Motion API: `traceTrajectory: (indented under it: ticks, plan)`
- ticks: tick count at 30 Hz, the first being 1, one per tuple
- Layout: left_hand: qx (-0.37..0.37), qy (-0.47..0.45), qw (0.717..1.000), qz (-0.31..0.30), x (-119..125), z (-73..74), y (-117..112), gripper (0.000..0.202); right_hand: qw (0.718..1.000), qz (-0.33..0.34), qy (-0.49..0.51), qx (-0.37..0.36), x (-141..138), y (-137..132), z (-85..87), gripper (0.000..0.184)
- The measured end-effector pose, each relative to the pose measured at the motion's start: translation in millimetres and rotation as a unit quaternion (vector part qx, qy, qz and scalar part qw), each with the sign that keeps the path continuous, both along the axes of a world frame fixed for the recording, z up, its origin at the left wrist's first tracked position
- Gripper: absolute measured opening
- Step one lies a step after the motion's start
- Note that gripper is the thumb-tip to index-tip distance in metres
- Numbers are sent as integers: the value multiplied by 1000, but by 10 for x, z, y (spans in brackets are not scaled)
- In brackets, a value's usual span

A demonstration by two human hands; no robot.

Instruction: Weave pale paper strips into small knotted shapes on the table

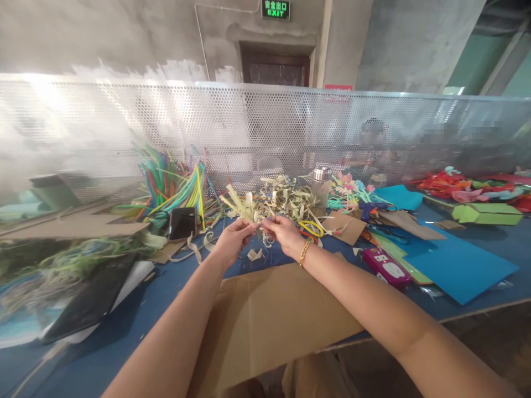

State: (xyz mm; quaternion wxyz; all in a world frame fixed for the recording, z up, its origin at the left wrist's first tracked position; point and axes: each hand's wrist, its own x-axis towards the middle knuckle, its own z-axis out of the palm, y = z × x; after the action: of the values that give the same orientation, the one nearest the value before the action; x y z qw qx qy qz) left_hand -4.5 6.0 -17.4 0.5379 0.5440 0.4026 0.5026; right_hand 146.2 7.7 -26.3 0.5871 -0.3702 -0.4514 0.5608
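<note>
My left hand [234, 240] is closed in a pinch on a bundle of pale, straw-coloured dried strips [243, 205], whose cut ends fan up and to the left. Close beside it, my right hand [284, 232] pinches at the bundle's near end, thumb and forefinger almost meeting the left fingertips. What lies right between the fingertips is too small to make out. Behind the hands spreads a heap of similar curled strips [290, 194]. Below my forearms a sheet of brown cardboard [269, 320] lies at the table's front edge.
Coloured stems [170, 182] and a black phone [182, 223] are at left. A steel-capped bottle [321, 185] stands behind the right hand. At right lie a purple box [385, 267], blue sheets [460, 260] and a green paper box [486, 214]. A perforated metal screen [166, 121] closes the back.
</note>
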Motion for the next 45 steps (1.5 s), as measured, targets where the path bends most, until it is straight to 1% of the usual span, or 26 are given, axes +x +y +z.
traceTrajectory:
  ticks: [6, 10, 12, 14, 15, 16, 17, 18, 19, 20, 21, 22, 24, 26, 28, 30, 32, 35, 36, 37, 38, 39, 40, 41, 43, 45]
  plan:
    - [-8, 7, 999, -40, -26, 43, -21, 34, 999, 1, -47, -10, 49, 62, -14, 39]
    - [-6, 9, 999, -39, -55, 57, -11, 33, 996, 20, -86, -22, 6, 70, -64, 38]
    - [-5, 20, 999, -35, -73, 50, 8, 33, 991, 24, -131, -25, 38, 72, -36, 36]
    - [-7, 27, 999, -28, -94, 36, 35, 32, 974, 16, -226, -13, 161, 83, 62, 31]
    - [-9, 27, 999, -22, -105, 28, 51, 32, 954, 11, -299, 0, 260, 93, 133, 28]
    - [-11, 26, 1000, -14, -116, 20, 67, 32, 920, -2, -391, 21, 379, 105, 210, 24]
    - [-12, 24, 1000, -5, -126, 12, 82, 32, 869, -29, -492, 47, 510, 116, 285, 20]
    - [-12, 24, 1000, 1, -135, 5, 95, 32, 804, -60, -588, 66, 642, 125, 349, 16]
    - [-12, 24, 1000, 5, -142, -1, 106, 33, 740, -90, -664, 56, 764, 129, 393, 15]
    - [-11, 27, 1000, 8, -147, -5, 115, 33, 720, -97, -686, 40, 869, 129, 414, 17]
    - [-9, 30, 999, 10, -151, -9, 120, 33, 709, -95, -698, 25, 949, 123, 411, 21]
    - [-6, 34, 999, 11, -152, -11, 123, 33, 701, -91, -707, 5, 1004, 113, 388, 26]
    - [1, 42, 999, 11, -153, -13, 122, 32, 698, -80, -711, -26, 1043, 93, 308, 30]
    - [6, 47, 999, 10, -155, -15, 119, 32, 700, -75, -708, -46, 1022, 89, 247, 30]
    - [12, 44, 999, 12, -161, -21, 118, 33, 711, -70, -698, -58, 989, 113, 266, 28]
    - [17, 38, 999, 12, -168, -30, 122, 32, 727, -57, -680, -69, 975, 161, 387, 25]
    - [17, 32, 999, 9, -174, -39, 130, 32, 749, -37, -657, -78, 992, 216, 579, 22]
    - [5, 31, 999, 15, -178, -46, 140, 32, 787, -6, -612, -83, 1055, 256, 848, 22]
    - [4, 34, 999, 22, -179, -44, 142, 32, 798, 2, -597, -84, 1076, 245, 897, 22]
    - [6, 36, 999, 31, -180, -42, 143, 32, 814, 11, -574, -84, 1094, 220, 918, 20]
    - [10, 38, 998, 41, -181, -37, 142, 32, 840, 19, -537, -81, 1105, 181, 908, 16]
    - [17, 38, 998, 53, -182, -33, 142, 32, 871, 27, -484, -77, 1108, 127, 871, 12]
    - [23, 38, 997, 64, -185, -27, 140, 32, 904, 32, -419, -72, 1103, 64, 812, 11]
    - [28, 39, 996, 75, -187, -23, 139, 32, 932, 37, -355, -71, 1091, -6, 739, 13]
    - [33, 49, 994, 91, -194, -16, 136, 32, 960, 48, -261, -91, 1052, -145, 585, 20]
    - [33, 60, 993, 99, -200, -18, 138, 32, 966, 108, -189, -138, 1013, -254, 475, 19]
